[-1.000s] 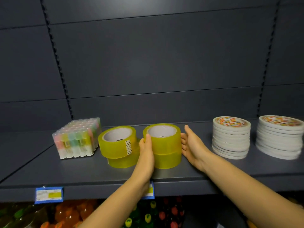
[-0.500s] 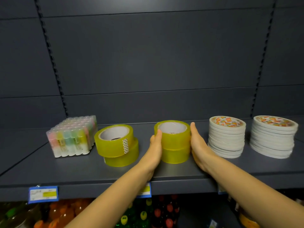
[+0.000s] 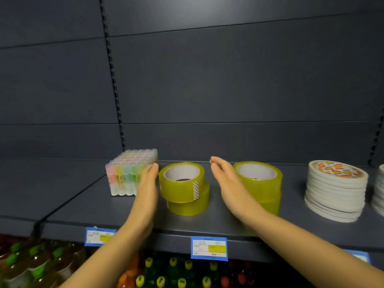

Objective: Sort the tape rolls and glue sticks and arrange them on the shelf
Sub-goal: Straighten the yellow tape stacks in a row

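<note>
Two stacks of yellow tape rolls stand on the dark shelf (image 3: 104, 206). The left tape stack (image 3: 185, 189) has its top roll shifted off its bottom roll. My left hand (image 3: 148, 183) is flat and open at that stack's left side, between it and the wrapped pack of pastel glue sticks (image 3: 129, 173). My right hand (image 3: 226, 183) is open to the right of that stack, a gap away, and covers part of the right tape stack (image 3: 261, 183). Neither hand holds anything.
A stack of flat white tape rolls (image 3: 336, 190) stands further right, with another stack (image 3: 379, 190) cut off at the frame edge. Price tags (image 3: 208, 248) hang on the shelf front. Bottles with coloured caps (image 3: 160, 273) fill the shelf below.
Both hands let go of the right tape stack, which had slid to the right, and moved left to either side of the left tape stack. The view has shifted.
</note>
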`<state>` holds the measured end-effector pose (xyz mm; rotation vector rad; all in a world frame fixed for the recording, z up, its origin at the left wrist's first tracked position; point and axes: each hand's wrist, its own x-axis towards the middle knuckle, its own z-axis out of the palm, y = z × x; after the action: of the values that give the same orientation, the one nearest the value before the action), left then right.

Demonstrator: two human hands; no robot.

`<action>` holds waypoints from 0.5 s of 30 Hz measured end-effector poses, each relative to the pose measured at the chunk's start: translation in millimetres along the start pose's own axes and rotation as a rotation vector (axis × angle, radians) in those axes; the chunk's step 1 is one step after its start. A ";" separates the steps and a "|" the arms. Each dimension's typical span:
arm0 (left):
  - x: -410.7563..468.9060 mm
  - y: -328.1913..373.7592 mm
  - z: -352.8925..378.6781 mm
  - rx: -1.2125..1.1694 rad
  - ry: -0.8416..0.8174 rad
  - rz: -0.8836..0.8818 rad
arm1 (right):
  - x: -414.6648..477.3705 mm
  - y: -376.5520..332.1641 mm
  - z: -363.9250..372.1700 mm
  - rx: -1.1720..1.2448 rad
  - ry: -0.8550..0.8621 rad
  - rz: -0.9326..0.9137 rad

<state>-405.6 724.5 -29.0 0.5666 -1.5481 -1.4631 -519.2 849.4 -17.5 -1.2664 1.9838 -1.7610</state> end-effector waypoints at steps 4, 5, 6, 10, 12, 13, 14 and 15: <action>26.2 -15.0 8.6 -0.177 -0.096 -0.206 | 18.0 11.3 18.1 0.028 -0.002 0.269; 31.0 -17.6 11.8 -0.202 -0.097 -0.231 | 21.6 13.4 22.5 0.102 -0.007 0.347; 35.3 -20.1 14.7 -0.227 -0.092 -0.248 | 25.0 15.9 27.3 0.181 -0.010 0.411; 48.1 -27.9 19.6 -0.318 -0.039 -0.299 | 32.4 23.8 44.5 0.319 0.066 0.492; 52.7 -30.7 21.9 -0.313 -0.076 -0.325 | 34.7 24.5 48.5 0.328 0.124 0.506; 54.9 -32.4 22.7 -0.309 -0.100 -0.345 | 35.3 23.9 50.0 0.333 0.150 0.517; 57.2 -34.3 23.7 -0.308 -0.122 -0.363 | 35.3 23.3 51.5 0.343 0.175 0.528; 59.8 -36.7 24.6 -0.309 -0.137 -0.373 | 35.5 22.8 53.2 0.357 0.199 0.537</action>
<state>-464.5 681.4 -43.6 0.6010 -1.3260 -2.0182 -517.0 785.0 -38.7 -0.4102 1.7644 -1.8821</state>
